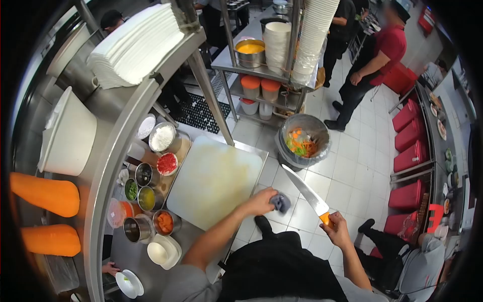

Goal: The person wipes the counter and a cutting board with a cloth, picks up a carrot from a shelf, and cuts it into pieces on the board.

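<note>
Head view: our left hand (259,201) is closed round a grey cloth (280,202) at the cutting board (214,181) corner. Our right hand (338,229) grips the orange-handled knife (304,191), blade out over the floor. Wiping-down step, we judge; wiping the blade would need its edge turned away.

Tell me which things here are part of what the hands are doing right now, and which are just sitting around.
In use: left hand gripping a grey cloth at the edge of the cutting board; right hand holding the knife by its orange handle.
Lying about: ingredient tubs, lined bin with vegetable scraps, stacks of white containers, pot of orange sauce.
</note>
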`<move>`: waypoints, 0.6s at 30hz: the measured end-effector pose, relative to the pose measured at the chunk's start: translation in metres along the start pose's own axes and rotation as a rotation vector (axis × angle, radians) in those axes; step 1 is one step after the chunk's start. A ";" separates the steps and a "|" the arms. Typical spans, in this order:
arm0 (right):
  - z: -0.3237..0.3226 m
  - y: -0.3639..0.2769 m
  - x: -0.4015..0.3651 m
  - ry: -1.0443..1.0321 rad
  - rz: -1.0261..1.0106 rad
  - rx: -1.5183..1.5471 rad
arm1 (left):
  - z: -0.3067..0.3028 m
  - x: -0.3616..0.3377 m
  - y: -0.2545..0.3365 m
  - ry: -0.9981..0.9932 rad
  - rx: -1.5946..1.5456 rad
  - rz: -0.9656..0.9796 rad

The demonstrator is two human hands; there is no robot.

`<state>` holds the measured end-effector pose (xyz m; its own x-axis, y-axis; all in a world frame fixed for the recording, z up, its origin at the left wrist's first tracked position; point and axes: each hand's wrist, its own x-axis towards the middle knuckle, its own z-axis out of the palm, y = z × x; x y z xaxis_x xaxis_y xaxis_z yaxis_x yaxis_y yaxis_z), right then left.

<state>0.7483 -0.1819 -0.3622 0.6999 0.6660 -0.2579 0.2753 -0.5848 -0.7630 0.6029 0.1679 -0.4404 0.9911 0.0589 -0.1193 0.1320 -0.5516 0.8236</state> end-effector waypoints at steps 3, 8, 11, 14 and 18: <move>-0.010 -0.003 0.004 0.032 -0.044 -0.054 | -0.025 -0.009 -0.024 0.433 0.036 -0.151; 0.002 0.010 0.017 -0.033 -0.033 -0.014 | -0.144 -0.032 -0.093 1.072 0.539 -0.510; 0.011 0.002 0.034 -0.097 -0.066 -0.027 | -0.131 -0.038 -0.121 0.851 0.663 -0.623; 0.025 -0.005 0.057 -0.154 -0.076 0.018 | -0.056 -0.059 -0.073 0.516 0.741 -0.371; 0.064 -0.031 0.107 -0.157 -0.317 -0.181 | -0.002 -0.121 0.022 -0.143 -0.157 -0.309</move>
<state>0.7729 -0.0631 -0.4043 0.4559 0.8813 -0.1243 0.5833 -0.4014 -0.7061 0.4860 0.1506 -0.4066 0.8932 0.0795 -0.4426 0.4364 -0.3911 0.8103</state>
